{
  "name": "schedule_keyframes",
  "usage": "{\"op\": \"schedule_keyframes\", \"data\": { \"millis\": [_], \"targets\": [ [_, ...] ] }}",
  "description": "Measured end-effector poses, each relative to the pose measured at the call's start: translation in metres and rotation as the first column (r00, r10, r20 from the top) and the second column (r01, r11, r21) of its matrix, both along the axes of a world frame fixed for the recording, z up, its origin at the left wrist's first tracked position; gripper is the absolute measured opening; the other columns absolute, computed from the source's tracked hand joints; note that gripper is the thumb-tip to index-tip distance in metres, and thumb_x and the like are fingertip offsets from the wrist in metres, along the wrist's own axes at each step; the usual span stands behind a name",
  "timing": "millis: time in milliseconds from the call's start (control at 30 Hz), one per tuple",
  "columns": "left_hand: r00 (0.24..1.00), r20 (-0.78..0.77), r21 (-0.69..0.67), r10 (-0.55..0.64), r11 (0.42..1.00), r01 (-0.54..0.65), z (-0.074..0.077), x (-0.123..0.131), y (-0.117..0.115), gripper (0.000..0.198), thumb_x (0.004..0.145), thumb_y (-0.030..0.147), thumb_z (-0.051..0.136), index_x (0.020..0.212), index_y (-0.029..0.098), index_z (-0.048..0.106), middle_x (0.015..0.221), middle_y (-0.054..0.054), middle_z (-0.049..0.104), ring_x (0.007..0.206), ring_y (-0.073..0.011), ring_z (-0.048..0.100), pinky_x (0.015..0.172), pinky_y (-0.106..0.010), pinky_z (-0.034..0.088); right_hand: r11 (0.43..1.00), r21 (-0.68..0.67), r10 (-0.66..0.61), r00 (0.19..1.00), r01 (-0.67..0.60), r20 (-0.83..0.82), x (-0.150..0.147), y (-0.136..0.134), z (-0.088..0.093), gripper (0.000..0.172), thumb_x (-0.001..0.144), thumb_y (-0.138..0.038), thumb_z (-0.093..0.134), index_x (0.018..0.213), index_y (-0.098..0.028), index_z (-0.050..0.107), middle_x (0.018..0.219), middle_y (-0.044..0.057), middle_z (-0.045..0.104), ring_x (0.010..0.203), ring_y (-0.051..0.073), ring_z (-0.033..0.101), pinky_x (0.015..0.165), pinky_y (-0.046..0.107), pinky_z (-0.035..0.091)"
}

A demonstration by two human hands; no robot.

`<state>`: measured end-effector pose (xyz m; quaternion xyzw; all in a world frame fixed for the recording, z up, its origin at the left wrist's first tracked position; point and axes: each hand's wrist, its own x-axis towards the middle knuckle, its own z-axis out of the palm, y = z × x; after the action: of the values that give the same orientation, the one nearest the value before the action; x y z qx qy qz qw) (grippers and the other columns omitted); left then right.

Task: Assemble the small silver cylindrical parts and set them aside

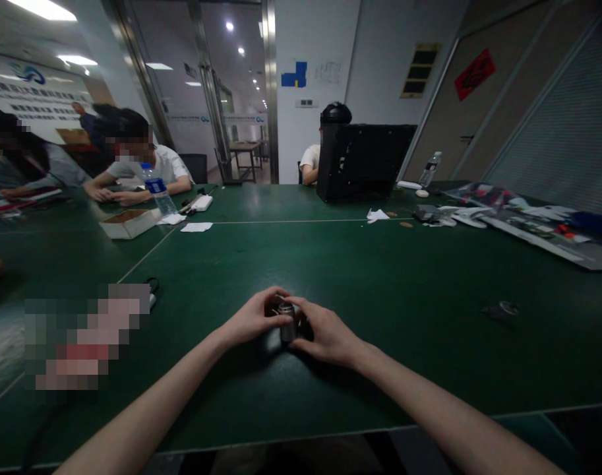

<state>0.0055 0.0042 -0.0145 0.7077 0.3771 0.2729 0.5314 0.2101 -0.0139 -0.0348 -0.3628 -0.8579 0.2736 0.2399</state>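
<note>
A small dark metal cylinder [287,330], narrower and ringed at its top, stands upright on the green table in front of me. It looks like a small motor, but I cannot tell for sure. My left hand [254,318] curls around its upper left side, with the thumb across the front near the top. From the right, my right hand [330,331] grips it, fingers over the top and thumb low by the base. Thin pale wire-like bits show near the top. The cylinder's back is hidden by my fingers.
On the green table [419,369], a small dark part [501,310] lies right. A white box [127,224] and a water bottle [156,188] stand back left; a monitor [367,161] stands at the far side. Clutter [542,221] covers the right. Several people sit around.
</note>
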Motion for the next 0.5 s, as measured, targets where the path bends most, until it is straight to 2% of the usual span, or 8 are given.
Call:
{"op": "schedule_keyframes", "data": {
  "millis": [200,367,500],
  "targets": [
    [0.998,0.053,-0.033,-0.046,0.998,0.047,0.0024,-0.0003,-0.0017,0.038,0.082,0.022,0.064,0.115,0.017,0.047,0.113,-0.009,0.060,0.108,-0.0218,0.057,0.097,-0.039,0.041,1.000,0.022,0.006,1.000,-0.006,0.000,0.0015,0.0000,0.0014,0.070,0.075,-0.025,0.066,0.137,-0.025,0.031,0.104,0.005,0.060,0.085,0.018,0.057,0.078,0.034,0.045],
    [0.991,0.108,-0.060,-0.076,0.995,0.083,0.0030,-0.0014,-0.0026,0.042,0.081,0.027,0.065,0.118,0.018,0.046,0.114,-0.009,0.058,0.110,-0.0243,0.055,0.096,-0.040,0.040,0.999,0.043,-0.005,1.000,0.004,0.015,0.0016,0.0009,0.0023,0.072,0.073,-0.026,0.069,0.136,-0.026,0.034,0.103,0.005,0.060,0.088,0.018,0.057,0.079,0.033,0.045],
    [0.986,0.139,-0.085,-0.092,0.991,0.104,0.0041,-0.0028,-0.0042,0.046,0.082,0.028,0.064,0.122,0.020,0.043,0.115,-0.008,0.058,0.111,-0.0249,0.053,0.096,-0.041,0.038,0.997,0.071,-0.002,1.000,0.001,0.010,0.0015,0.0004,0.0041,0.070,0.073,-0.023,0.070,0.134,-0.027,0.037,0.109,0.005,0.058,0.093,0.019,0.056,0.082,0.034,0.045]
  ]
}}
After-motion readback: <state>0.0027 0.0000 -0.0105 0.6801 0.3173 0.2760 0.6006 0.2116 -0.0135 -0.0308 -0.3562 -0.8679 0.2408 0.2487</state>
